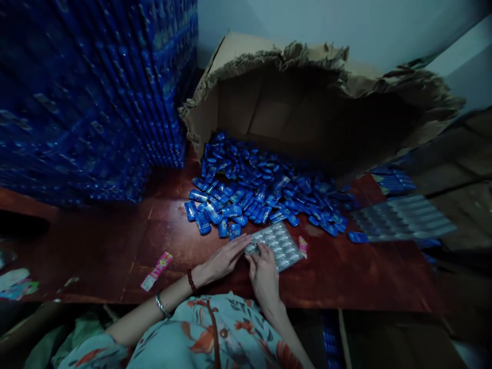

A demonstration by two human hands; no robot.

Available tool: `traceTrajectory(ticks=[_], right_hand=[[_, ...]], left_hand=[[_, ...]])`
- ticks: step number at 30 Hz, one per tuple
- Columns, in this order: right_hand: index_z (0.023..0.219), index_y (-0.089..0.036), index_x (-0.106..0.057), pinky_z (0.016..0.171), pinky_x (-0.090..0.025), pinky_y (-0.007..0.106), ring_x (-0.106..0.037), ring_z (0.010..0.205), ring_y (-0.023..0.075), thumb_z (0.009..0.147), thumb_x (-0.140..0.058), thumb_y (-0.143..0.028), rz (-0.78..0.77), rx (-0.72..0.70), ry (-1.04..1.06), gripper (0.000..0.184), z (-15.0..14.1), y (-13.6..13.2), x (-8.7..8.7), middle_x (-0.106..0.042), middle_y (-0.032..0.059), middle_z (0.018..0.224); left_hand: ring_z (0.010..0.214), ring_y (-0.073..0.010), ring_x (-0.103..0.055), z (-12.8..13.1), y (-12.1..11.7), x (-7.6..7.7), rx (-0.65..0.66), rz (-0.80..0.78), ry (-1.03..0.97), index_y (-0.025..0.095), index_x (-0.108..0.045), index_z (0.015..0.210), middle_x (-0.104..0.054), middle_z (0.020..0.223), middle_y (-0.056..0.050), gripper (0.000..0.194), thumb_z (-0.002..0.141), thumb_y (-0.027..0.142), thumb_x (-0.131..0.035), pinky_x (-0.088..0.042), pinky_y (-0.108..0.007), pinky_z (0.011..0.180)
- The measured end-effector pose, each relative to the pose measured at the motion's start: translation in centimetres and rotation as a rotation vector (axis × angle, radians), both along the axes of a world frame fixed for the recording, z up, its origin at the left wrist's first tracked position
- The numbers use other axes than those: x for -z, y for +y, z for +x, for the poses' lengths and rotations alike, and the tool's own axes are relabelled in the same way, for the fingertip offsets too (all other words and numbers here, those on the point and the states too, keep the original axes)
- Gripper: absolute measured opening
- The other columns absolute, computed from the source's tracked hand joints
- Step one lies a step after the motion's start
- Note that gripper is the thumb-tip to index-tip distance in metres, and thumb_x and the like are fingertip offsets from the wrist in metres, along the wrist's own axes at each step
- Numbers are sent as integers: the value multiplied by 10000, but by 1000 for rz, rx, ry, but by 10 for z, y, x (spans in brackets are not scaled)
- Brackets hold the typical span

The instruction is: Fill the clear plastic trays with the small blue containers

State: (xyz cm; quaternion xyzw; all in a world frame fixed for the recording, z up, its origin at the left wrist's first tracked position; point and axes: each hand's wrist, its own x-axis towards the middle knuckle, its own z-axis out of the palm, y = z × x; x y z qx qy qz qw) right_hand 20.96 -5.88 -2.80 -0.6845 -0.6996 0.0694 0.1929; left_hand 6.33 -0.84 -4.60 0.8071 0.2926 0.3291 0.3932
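Observation:
A clear plastic blister tray [282, 246] with rows of moulded pockets lies on the red-brown table in front of me. My left hand [225, 259] reaches its left edge, fingers stretched out and fingertips touching the rim. My right hand [265, 271] is over the tray's near left corner, its thumb and bent fingers closed on the edge there. Whether something small is under those fingertips is hidden. Just beyond the tray is a big heap of small blue wrapped packs [246, 195], spilling out of a cardboard box.
The torn-edged cardboard box [238, 102] lies on its side behind the heap. Tall stacks of blue packages [96, 102] stand at left. More clear trays [403, 218] lie at right beside a single blue pack [357, 237]. Pink wrappers [157, 270] lie on the table [346, 277].

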Motion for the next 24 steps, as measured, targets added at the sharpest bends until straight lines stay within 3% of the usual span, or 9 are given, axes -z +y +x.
traceTrajectory(ticks=[6, 11, 13, 16, 20, 22, 24], right_hand=[[932, -119, -651, 971, -399, 497, -405, 1247, 299, 835, -348, -93, -8, 54, 62, 320, -10, -3, 8, -558, 198, 1219], [861, -157, -586, 928, -438, 470, -509, 1146, 262, 866, -364, -210, 44, 18, 199, 229, 2, 1, -2, -597, 170, 1155], [856, -176, -550, 876, -466, 430, -549, 1083, 235, 883, -355, -261, 41, 46, 309, 214, 12, 4, -15, -604, 153, 1137], [862, -193, -498, 779, -486, 353, -596, 972, 199, 904, -329, -291, 95, 161, 385, 200, 29, 7, -47, -619, 140, 1096], [894, -188, -471, 786, -463, 345, -594, 971, 198, 901, -373, -274, 505, 337, 301, 131, 43, 13, -97, -606, 147, 1089], [861, -197, -468, 827, -455, 385, -588, 998, 209, 891, -416, -278, 626, 239, 305, 101, 40, 16, -109, -603, 140, 1088], [760, -214, -461, 831, -475, 408, -597, 1000, 217, 877, -460, -293, 570, -30, 341, 141, 29, 18, -106, -617, 127, 1081]], left_hand=[[1285, -192, -414, -6, -3, 5, -127, -168, -4, 226, -285, 1407, -430, 1399, -88, 482, 933, 237, -371, -365, -406, 1075], [1325, -224, -341, 6, 0, -1, -107, -209, 23, 244, -202, 1433, -357, 1439, -102, 632, 886, 344, -504, -318, -445, 1092], [1321, -231, -332, 13, 3, -2, -119, -177, 22, 237, -215, 1427, -359, 1429, -114, 641, 878, 363, -519, -311, -456, 1092], [1270, -230, -384, 22, 8, -2, -122, -91, 46, 232, -366, 1353, -422, 1364, -118, 496, 889, 346, -500, -342, -459, 1066], [1227, -228, -430, 27, 8, -3, -126, 1, 46, 207, -486, 1247, -463, 1306, -131, 355, 900, 283, -480, -402, -445, 1016], [1163, -205, -494, 17, 8, -5, -162, 7, -16, 208, -533, 1189, -518, 1245, -119, 292, 913, 253, -449, -444, -408, 975], [1052, -182, -565, -7, 10, -8, -303, -18, -76, 214, -593, 1084, -594, 1127, -89, 234, 917, 250, -433, -480, -372, 918]])
